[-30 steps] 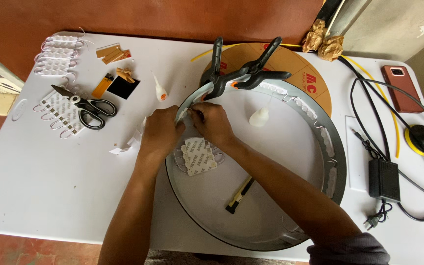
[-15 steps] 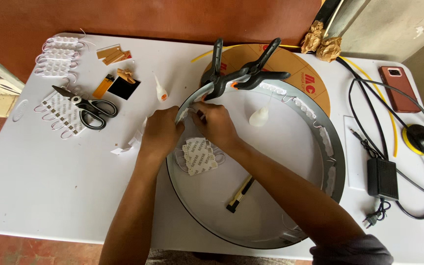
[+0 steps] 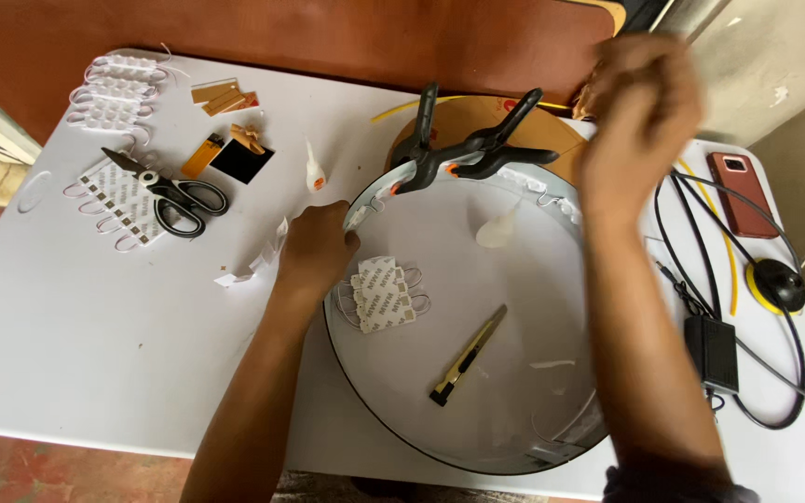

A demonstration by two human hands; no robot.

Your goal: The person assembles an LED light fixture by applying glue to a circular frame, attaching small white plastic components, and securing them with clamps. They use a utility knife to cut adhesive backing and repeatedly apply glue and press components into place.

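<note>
The right hand (image 3: 640, 112), which half a second earlier worked beside the left at the rim of the round tray (image 3: 328, 321), has swung up and away to the far right edge of the table; motion blur smears it, so whether its fingers are spread or curled cannot be told. The left hand (image 3: 314, 250) stays at the tray's near-left rim, fingers curled together over the edge just below the black spring clamps (image 3: 472, 149), whose jaws bite the rim at the top. What the fingertips press on is hidden beneath the knuckles.

Inside the tray lie a cluster of white LED modules (image 3: 382, 293), backing side up, just beside the left hand, a yellow-and-black utility knife (image 3: 468, 356) near the centre, and a small white glue bottle (image 3: 498, 228) on its side. The tray's lower right wall is partly covered by the right forearm.

On the white table (image 3: 95, 326), left of the tray, sit black-handled scissors (image 3: 171, 191) across more module strips (image 3: 114, 210), and a second small glue tube (image 3: 313, 169). At right, a red phone (image 3: 741, 193), a black power adapter (image 3: 712, 351) and looping cables (image 3: 775, 391) lie well apart from the tray.
</note>
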